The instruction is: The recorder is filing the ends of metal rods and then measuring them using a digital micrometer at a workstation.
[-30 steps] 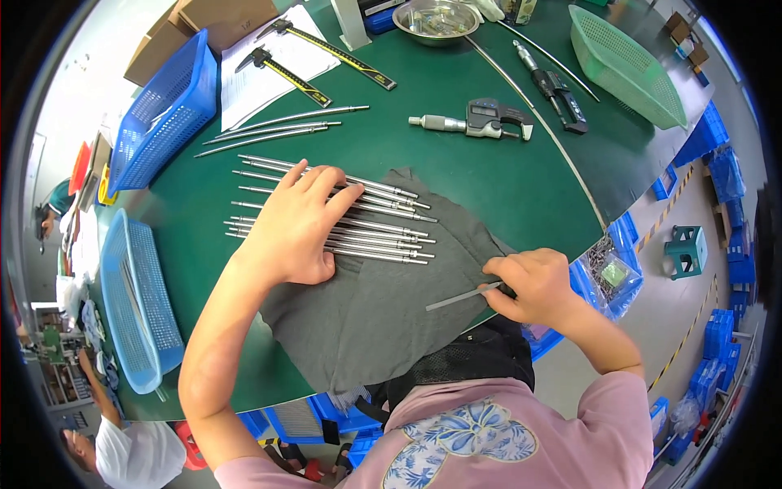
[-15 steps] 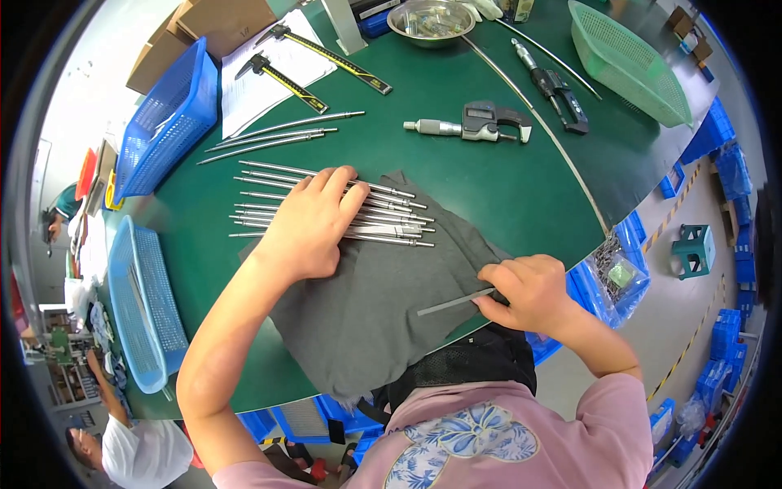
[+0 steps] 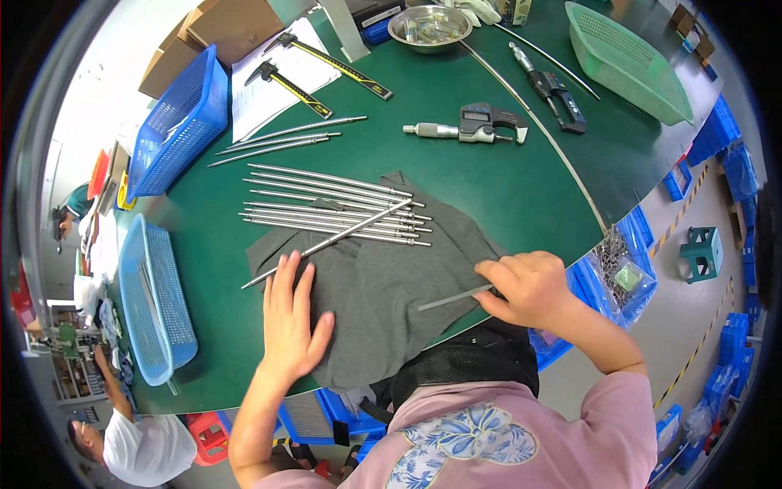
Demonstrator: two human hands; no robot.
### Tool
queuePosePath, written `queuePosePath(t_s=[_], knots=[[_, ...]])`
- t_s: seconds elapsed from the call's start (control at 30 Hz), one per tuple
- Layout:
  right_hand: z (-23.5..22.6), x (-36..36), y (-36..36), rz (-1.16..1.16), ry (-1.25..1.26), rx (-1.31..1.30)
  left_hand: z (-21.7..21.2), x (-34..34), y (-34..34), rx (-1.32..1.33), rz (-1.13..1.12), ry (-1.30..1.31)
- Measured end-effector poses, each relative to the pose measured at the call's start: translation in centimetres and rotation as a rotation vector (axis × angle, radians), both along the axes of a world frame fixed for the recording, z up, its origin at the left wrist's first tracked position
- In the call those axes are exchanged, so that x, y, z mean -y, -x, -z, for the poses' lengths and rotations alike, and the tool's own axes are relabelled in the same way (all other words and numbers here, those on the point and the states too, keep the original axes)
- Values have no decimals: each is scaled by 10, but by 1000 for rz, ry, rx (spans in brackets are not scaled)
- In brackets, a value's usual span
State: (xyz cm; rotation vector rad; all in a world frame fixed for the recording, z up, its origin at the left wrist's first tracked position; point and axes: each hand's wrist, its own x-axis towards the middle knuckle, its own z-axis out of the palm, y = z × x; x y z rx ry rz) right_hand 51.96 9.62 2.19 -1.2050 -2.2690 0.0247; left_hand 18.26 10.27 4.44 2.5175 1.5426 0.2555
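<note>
A dark grey cloth (image 3: 383,301) lies on the green tabletop, partly beneath a row of slim shiny metal rods (image 3: 334,218). One metal rod (image 3: 326,243) slants across the others, its left end toward me. My left hand (image 3: 292,330) rests palm down on the cloth's left side, fingers stretched and thumb apart; its fingertips are at the slanted rod. Over the cloth's right edge, my right hand (image 3: 528,292) pinches one end of a thin flat grey strip (image 3: 452,300). The strip's other end points left over the cloth.
Several loose rods (image 3: 277,145), two calipers (image 3: 330,63) and two digital micrometers (image 3: 476,124) lie farther back. Blue baskets (image 3: 159,314) stand left, a green basket (image 3: 627,61) far right, a metal bowl (image 3: 429,31) at the back. A person (image 3: 138,444) is at lower left.
My left hand has come off the row of rods and moved toward me, opening out. One rod now lies slantwise over the row. My right hand and the strip are nearly unmoved.
</note>
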Motion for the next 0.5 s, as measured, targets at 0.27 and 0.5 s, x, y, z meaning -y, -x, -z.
queuePosePath(t_s=[0.27, 0.5], knots=[[-7, -11, -8, -32, 51, 110, 1, -17, 25, -172, 19, 60], [-9, -7, -8, -20, 57, 120, 2, -40, 45, -160, 150, -8]])
